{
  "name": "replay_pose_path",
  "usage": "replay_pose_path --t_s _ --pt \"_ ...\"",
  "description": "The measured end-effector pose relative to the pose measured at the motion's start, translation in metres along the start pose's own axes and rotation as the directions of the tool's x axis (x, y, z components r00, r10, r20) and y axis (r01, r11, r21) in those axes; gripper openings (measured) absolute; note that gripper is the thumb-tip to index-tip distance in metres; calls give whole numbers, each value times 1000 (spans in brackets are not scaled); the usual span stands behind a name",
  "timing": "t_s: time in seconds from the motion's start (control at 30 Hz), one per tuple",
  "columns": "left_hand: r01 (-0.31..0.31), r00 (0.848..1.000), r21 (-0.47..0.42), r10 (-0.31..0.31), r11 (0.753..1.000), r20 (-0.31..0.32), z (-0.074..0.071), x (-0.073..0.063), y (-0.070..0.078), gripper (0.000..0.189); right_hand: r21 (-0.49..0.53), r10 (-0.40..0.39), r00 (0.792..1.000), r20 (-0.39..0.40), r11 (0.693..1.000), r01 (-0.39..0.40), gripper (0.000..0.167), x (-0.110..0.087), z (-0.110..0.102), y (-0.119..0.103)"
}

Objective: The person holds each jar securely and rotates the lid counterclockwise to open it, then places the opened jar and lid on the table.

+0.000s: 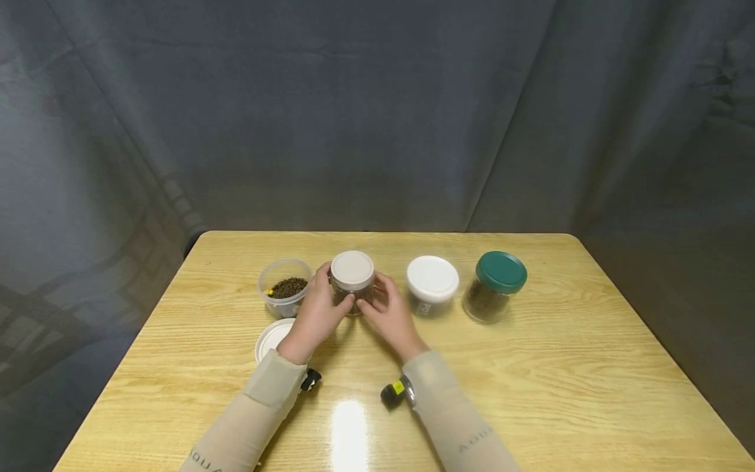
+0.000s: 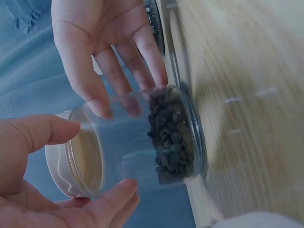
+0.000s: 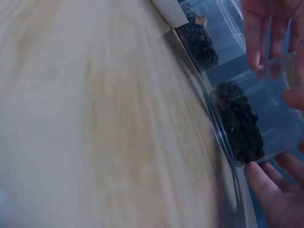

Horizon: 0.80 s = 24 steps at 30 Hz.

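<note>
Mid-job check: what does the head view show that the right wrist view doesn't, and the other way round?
Only the head view: the white-lidded jar and green-lidded jar, both to the right of the hands.

Only the right wrist view, clearly: how high the dark pellets reach in the held jar, with clear space above.

Both: the held jar, the left hand, the right hand, the open tub and the table.
</note>
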<state>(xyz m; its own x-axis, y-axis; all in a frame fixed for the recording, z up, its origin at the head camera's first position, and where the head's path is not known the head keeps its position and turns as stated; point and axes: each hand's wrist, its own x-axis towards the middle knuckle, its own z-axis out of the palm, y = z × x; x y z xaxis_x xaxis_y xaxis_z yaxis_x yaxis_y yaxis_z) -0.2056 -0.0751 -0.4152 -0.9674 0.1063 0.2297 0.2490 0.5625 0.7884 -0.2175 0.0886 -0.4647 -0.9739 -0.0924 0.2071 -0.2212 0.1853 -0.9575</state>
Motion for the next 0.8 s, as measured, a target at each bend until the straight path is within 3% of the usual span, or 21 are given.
replay_pose_path --t_s 0.27,0.8 --pt "19 999 -32 -18 999 35 -1 -4 2 80 -46 43 999 -17 998 -44 80 -4 -5 1" --pt "67 992 -17 -65 998 109 -9 -11 9 75 -32 76 997 6 997 -76 82 -16 -16 2"
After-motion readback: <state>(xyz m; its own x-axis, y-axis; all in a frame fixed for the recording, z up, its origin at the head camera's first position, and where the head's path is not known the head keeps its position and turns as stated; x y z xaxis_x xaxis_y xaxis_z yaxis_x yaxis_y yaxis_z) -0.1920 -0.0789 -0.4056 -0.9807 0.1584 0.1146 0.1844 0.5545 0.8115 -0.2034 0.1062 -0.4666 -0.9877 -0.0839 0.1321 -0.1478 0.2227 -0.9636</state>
